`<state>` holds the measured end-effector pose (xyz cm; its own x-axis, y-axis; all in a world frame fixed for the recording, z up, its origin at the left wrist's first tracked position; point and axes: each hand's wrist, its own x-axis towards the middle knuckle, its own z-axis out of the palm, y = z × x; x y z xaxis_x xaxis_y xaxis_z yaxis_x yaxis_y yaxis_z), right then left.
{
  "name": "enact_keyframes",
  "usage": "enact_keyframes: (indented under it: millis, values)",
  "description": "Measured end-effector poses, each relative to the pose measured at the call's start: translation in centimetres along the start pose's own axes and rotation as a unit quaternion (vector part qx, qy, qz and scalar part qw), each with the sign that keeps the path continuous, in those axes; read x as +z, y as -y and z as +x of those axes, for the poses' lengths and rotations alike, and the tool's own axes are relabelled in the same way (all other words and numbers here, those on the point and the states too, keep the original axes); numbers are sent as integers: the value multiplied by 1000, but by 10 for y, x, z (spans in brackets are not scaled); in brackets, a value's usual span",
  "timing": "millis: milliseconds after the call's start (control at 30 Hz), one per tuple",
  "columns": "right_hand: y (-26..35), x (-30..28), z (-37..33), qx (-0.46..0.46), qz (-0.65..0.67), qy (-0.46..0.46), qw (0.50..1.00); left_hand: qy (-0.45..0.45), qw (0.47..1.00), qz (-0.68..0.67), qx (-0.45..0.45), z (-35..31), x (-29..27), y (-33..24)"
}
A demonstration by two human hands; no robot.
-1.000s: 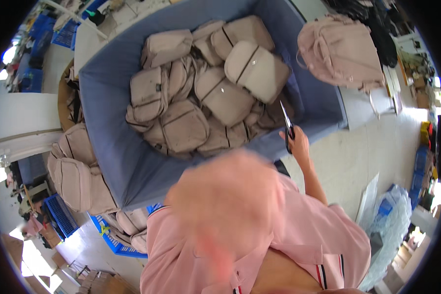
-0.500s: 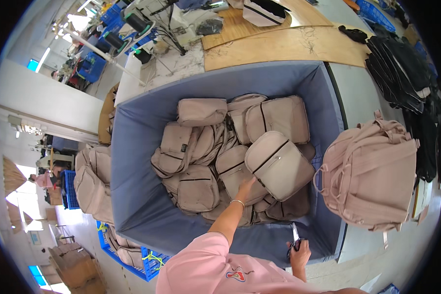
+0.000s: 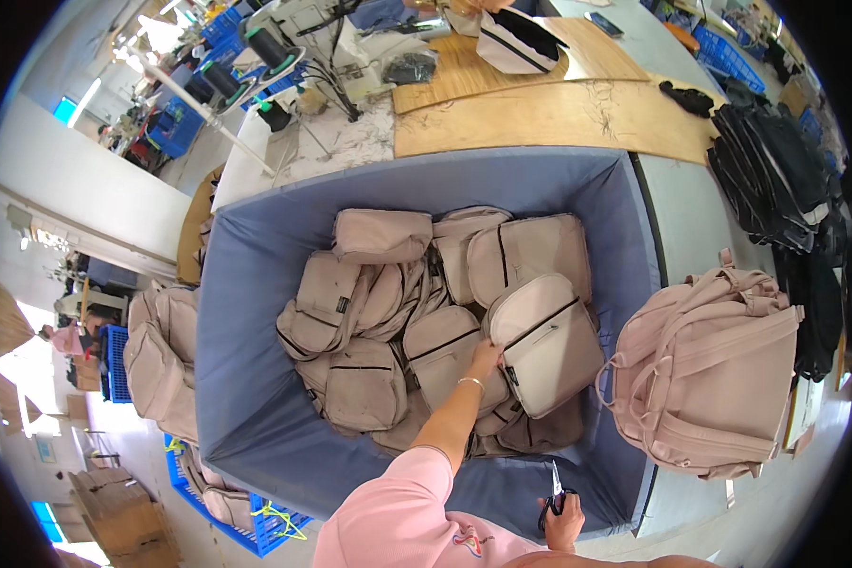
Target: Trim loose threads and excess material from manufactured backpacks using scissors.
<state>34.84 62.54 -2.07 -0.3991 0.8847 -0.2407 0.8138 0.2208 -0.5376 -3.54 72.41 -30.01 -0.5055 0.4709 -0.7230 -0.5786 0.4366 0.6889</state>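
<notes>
The left hand (image 3: pixel 486 358) had moved up to a pale bag (image 3: pixel 551 355), grip unclear; the right hand (image 3: pixel 565 525) clasped scissors (image 3: pixel 556 480); that bag and other bags (image 3: pixel 364 386) remained in the blue bin (image 3: pixel 244 312)

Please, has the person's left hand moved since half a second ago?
Yes: judged against the blue-grey bin, the left hand has moved farther from the body and slightly rightward, now at the left edge of the palest bag.
</notes>
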Motion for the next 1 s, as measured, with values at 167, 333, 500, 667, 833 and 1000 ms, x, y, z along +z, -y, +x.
enact_keyframes:
  millis: [167,333,500,667,833,1000]
  values:
    - [-3,3,-8,20,6,-43,999,85,947,214,224,-73,53,-89]
    - [9,9,-4,51,110,-191,974,195,890,227,344,-228,25,-154]
    - [59,16,-13,89,483,-192,850,305,904,-18,301,-392,-92,-201]
    - [111,23,-42,-28,560,-93,823,258,901,-248,246,-492,-222,-203]
    - [191,39,-114,-51,546,-10,836,185,878,-364,249,-542,-327,-149]
    - [211,95,-153,-84,430,-13,899,118,870,-409,249,-592,-409,-81]
